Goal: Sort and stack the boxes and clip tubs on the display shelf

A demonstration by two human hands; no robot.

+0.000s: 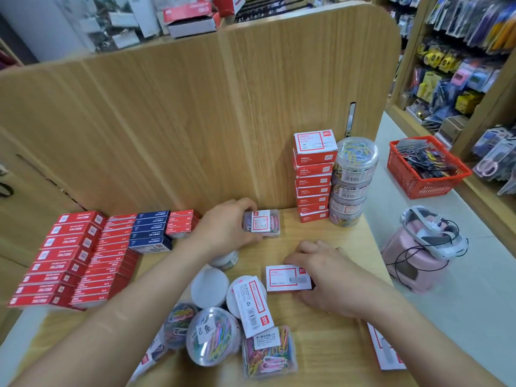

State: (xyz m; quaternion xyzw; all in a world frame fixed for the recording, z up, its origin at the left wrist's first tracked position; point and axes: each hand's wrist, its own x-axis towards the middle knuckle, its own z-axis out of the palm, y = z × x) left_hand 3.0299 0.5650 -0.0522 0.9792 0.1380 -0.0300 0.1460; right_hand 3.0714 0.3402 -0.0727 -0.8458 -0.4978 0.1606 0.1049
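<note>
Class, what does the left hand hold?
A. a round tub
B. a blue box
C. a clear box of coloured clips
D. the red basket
C: the left hand grips the clear box of clips, while the right hand holds a white box.

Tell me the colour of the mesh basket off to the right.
The basket is red, clearest in the head view.

L hand (223,227) bare | R hand (329,280) bare | both forearms bare to frame edge
</note>
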